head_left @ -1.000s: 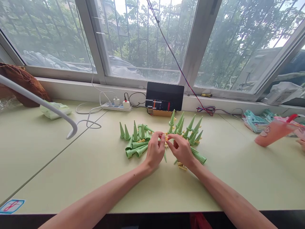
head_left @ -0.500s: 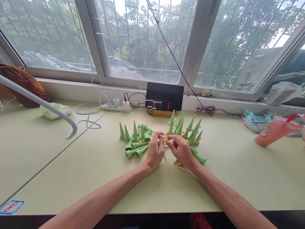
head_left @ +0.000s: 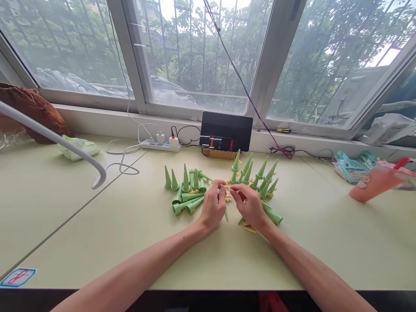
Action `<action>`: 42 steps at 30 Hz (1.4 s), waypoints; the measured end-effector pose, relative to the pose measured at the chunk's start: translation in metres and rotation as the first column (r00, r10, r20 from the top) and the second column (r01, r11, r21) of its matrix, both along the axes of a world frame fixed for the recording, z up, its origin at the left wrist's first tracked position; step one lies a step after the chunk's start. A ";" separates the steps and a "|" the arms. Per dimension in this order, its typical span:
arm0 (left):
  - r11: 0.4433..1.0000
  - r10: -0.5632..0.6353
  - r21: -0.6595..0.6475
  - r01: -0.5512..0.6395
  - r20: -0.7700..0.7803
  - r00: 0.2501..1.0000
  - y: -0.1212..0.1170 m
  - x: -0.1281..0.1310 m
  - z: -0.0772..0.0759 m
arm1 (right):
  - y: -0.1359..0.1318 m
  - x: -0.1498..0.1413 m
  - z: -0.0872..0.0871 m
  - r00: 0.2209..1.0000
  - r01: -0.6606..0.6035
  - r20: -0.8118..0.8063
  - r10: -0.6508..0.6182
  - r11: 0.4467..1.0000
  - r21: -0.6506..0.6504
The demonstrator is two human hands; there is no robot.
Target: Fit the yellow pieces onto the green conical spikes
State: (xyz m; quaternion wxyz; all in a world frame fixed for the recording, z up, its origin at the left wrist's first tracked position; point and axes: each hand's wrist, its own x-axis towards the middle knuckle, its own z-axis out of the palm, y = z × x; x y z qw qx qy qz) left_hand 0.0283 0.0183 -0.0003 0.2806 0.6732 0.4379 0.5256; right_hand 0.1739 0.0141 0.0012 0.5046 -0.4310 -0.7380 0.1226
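My left hand [head_left: 212, 207] and my right hand [head_left: 251, 206] meet over the middle of the pale green table [head_left: 130, 242]. Their fingertips pinch a small yellow plastic piece [head_left: 226, 187] between them. A green cone spike [head_left: 225, 211] hangs down under my left hand. On the left lies a pile of green cone spikes [head_left: 186, 195], some upright, some on their sides. Behind my right hand stands a group of upright green cones [head_left: 256, 173]. Small yellow parts [head_left: 248, 227] lie under my right wrist.
A black device [head_left: 226, 131] and a white power strip [head_left: 160, 145] with cables sit by the window sill. A white curved tube [head_left: 65, 147] reaches in from the left. A pink cup [head_left: 373, 186] and teal packets [head_left: 351, 164] lie at the right.
Both hands stay together over the cones, fingers shifting slightly on the yellow piece. The view has shifted a little; another person's hand at the far right edge is gone.
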 end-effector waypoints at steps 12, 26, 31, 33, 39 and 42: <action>0.991 0.033 0.135 -0.015 -0.133 0.991 0.002 -0.003 -0.002 | 0.001 0.003 0.001 0.983 0.145 -0.107 -0.148 0.989 -0.037; 0.995 0.034 0.102 0.011 -0.433 0.901 -0.002 -0.003 -0.005 | 0.000 0.003 0.002 0.978 0.152 -0.130 -0.162 0.985 -0.079; 0.998 0.025 0.057 0.003 -0.488 0.873 -0.003 -0.004 -0.004 | 0.001 0.003 0.000 0.980 0.151 -0.115 -0.160 0.985 -0.082; 0.999 0.026 0.044 -0.005 -0.506 0.862 -0.004 -0.003 -0.003 | 0.001 0.004 0.000 0.982 0.148 -0.108 -0.156 0.986 -0.083; 1.000 0.018 0.028 -0.004 -0.517 0.856 -0.005 -0.004 -0.004 | 0.000 0.004 0.001 0.982 0.144 -0.107 -0.154 0.985 -0.097; 1.000 -0.005 -0.006 0.002 -0.529 0.849 -0.004 -0.004 -0.005 | 0.001 0.004 0.001 0.982 0.141 -0.113 -0.153 0.985 -0.103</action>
